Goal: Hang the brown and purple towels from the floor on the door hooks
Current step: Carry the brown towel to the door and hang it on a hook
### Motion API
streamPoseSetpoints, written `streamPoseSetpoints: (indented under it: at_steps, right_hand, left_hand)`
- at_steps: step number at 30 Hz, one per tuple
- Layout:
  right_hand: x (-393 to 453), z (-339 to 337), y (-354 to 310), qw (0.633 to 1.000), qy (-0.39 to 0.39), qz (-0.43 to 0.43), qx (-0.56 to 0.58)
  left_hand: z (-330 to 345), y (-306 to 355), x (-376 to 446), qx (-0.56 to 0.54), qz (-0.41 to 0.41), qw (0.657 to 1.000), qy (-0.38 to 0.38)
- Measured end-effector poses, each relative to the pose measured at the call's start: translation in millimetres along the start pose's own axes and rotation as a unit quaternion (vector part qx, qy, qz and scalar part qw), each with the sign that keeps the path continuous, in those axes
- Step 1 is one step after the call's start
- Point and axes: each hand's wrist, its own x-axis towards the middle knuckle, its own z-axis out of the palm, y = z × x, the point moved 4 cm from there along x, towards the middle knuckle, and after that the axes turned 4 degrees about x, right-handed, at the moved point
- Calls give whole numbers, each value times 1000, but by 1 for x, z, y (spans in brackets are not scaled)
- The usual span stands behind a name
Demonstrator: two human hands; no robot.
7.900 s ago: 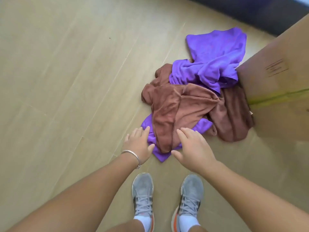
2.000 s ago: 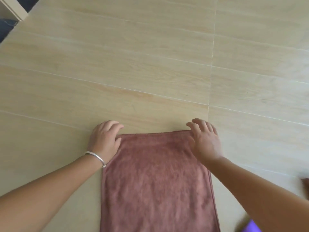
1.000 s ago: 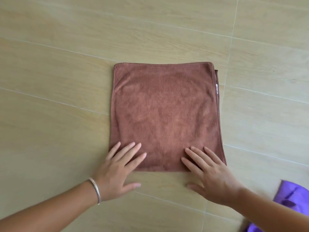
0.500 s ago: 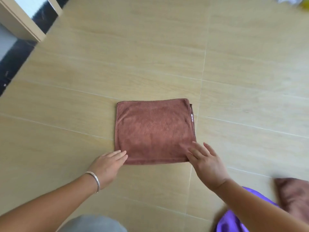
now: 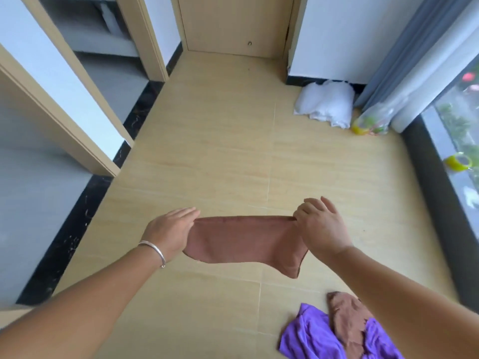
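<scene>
A folded brown towel (image 5: pixel 243 240) hangs in the air between my hands, above the wooden floor. My left hand (image 5: pixel 171 230) holds its left top corner, fingers lying fairly straight along the edge. My right hand (image 5: pixel 320 228) pinches the right top corner. At the bottom right a purple towel (image 5: pixel 311 335) lies crumpled on the floor with another brown towel (image 5: pixel 348 322) on top of it. A closed wooden door (image 5: pixel 233 22) stands at the far end of the room; no hooks show on the part I see.
White wall sections with beige trim (image 5: pixel 85 141) line the left side. A white bag (image 5: pixel 326 103) and a clear plastic bottle (image 5: pixel 370 120) lie at the far right near a grey curtain (image 5: pixel 414 47). A tape roll (image 5: pixel 457 161) sits on the window sill.
The folded brown towel was flat on the floor; both hands have lifted it by its near corners. My view has risen from the floor to the room and the door.
</scene>
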Motion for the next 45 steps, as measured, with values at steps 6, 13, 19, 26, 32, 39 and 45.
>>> streamPoseSetpoints:
  at_steps: [6,13,19,26,32,39,45]
  right_hand:
    - [-37,-260,21,997,78,-6,-10]
    - [-69,-487,28,972,227,26,-60]
    - [-104,-609,9,932,357,39,-43]
    - [-127,-684,-25,903,414,50,-103]
    - [-110,-692,-59,907,410,39,-86]
    - [-63,-685,-94,913,400,4,-76]
    - [-10,-684,-105,914,400,-26,-65]
  left_hand:
    - [-264,43,-15,54,46,996,62]
    - [-522,85,-36,175,69,958,217]
    - [-652,110,-80,225,91,912,331]
    - [-712,98,-120,274,130,873,381]
    - [-716,65,-129,222,119,880,402]
    - [-712,18,-117,175,97,881,429]
    - [-714,-22,-88,188,79,892,403]
